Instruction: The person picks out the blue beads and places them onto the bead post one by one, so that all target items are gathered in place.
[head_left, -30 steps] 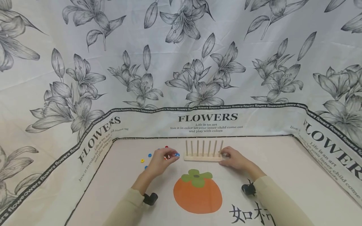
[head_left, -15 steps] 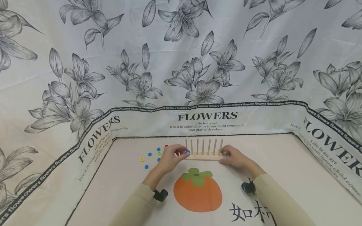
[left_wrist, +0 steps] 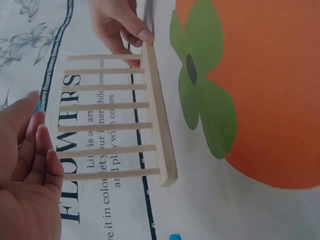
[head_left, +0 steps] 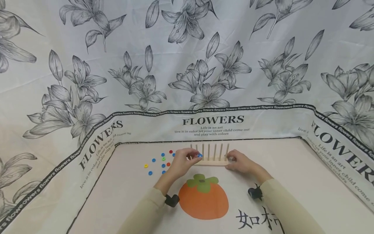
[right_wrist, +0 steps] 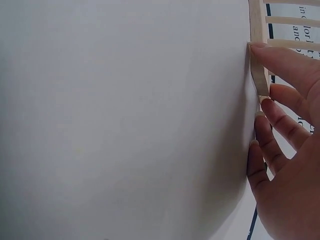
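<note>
Admittedly, the blue bead [head_left: 200, 155] that my left hand [head_left: 182, 162] pinches near the wooden rack [head_left: 211, 162], by the far edge of the tabletop [head_left: 112, 188], could slip if it knocks a peg [head_left: 215, 151], or if my right hand [head_left: 242, 163], gripping the rack's right end, loosens.

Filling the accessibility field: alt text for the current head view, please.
A person's left hand pinches a blue bead close to a wooden rack of upright pegs, while the right hand grips the rack's right end. Loose blue, red, yellow and green beads lie to the left on a cloth printed with a large orange fruit.
</note>
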The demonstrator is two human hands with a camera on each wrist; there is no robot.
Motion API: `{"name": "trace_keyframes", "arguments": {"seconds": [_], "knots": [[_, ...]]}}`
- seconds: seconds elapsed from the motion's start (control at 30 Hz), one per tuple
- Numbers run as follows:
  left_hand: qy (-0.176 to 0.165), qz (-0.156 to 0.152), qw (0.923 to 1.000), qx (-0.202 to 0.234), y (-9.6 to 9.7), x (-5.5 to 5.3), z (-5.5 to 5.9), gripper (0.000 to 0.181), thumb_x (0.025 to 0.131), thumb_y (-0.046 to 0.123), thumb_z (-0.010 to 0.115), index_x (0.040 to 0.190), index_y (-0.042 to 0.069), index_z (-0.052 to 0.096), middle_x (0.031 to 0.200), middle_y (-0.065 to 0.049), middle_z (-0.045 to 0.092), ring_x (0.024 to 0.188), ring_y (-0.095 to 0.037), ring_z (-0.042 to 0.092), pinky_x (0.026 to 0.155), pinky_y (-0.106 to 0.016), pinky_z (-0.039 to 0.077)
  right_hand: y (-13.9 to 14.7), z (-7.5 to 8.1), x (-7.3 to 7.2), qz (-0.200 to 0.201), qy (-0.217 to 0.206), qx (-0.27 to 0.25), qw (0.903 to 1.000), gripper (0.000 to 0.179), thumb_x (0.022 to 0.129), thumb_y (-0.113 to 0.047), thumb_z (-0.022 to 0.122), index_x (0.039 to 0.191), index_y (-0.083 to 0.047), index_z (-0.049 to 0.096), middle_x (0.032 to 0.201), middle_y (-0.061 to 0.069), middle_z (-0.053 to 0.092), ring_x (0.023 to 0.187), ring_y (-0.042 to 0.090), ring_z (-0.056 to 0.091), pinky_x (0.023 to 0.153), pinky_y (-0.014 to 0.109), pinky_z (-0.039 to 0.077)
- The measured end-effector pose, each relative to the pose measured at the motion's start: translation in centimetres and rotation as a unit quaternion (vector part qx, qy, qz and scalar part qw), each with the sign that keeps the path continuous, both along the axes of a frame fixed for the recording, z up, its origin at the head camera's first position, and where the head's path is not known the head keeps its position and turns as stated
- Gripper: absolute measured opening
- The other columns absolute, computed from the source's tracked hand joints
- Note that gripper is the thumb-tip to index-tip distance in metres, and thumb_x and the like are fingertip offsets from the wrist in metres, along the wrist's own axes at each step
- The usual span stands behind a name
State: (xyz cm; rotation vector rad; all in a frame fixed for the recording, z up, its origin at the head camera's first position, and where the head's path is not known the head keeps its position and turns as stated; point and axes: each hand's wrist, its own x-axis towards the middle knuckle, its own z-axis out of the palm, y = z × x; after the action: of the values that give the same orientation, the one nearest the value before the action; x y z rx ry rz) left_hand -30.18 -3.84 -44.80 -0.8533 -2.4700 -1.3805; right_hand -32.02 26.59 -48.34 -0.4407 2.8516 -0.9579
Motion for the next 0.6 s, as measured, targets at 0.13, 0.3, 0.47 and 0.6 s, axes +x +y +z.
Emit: {"name": "trace_keyframes", "arguments": {"seconds": [0.13,0.3,0.47,0.6], "knots": [[-0.002,0.007,1.0,0.001,0.6,-0.2,0.2,0.011,0.092,0.018,0.078,0.101,0.012,0.076,0.083,0.009,0.068,0.077,-0.008,0.059,0.071,-0.024,0.053,-0.1,0.2,0.0,-0.003,-0.004,0.0,1.0,0.054,0.089,-0.025,0.079,0.132,0.002,0.06,0.134,0.019,0.055,0.111,0.032,0.056,0.095,0.053,0.05],[-0.007,0.005,0.9999,0.013,1.8,-0.4,0.3,0.014,0.092,0.02,0.079,0.103,0.011,0.077,0.084,0.007,0.068,0.077,-0.007,0.059,0.071,-0.023,0.052,-0.2,0.0,0.0,-0.002,-0.004,-0.002,1.0,0.053,0.088,-0.024,0.08,0.131,0.002,0.061,0.134,0.019,0.056,0.111,0.031,0.056,0.095,0.052,0.05],[0.008,-0.01,0.9998,0.015,3.2,-0.9,0.4,0.015,0.093,0.022,0.078,0.103,0.011,0.077,0.085,0.007,0.07,0.076,-0.005,0.059,0.07,-0.022,0.052,-0.2,0.0,-0.2,0.001,-0.002,0.001,1.0,0.053,0.087,-0.023,0.081,0.13,0.001,0.062,0.134,0.018,0.056,0.11,0.03,0.056,0.094,0.052,0.051],[0.027,-0.016,0.9994,0.016,4.2,-1.2,0.8,0.012,0.093,0.02,0.078,0.101,0.011,0.077,0.084,0.007,0.07,0.074,-0.004,0.059,0.068,-0.021,0.052,-0.2,0.1,-0.2,-0.004,0.001,0.002,1.0,0.052,0.087,-0.023,0.081,0.129,0.001,0.063,0.134,0.018,0.057,0.11,0.03,0.057,0.094,0.052,0.05]]}}
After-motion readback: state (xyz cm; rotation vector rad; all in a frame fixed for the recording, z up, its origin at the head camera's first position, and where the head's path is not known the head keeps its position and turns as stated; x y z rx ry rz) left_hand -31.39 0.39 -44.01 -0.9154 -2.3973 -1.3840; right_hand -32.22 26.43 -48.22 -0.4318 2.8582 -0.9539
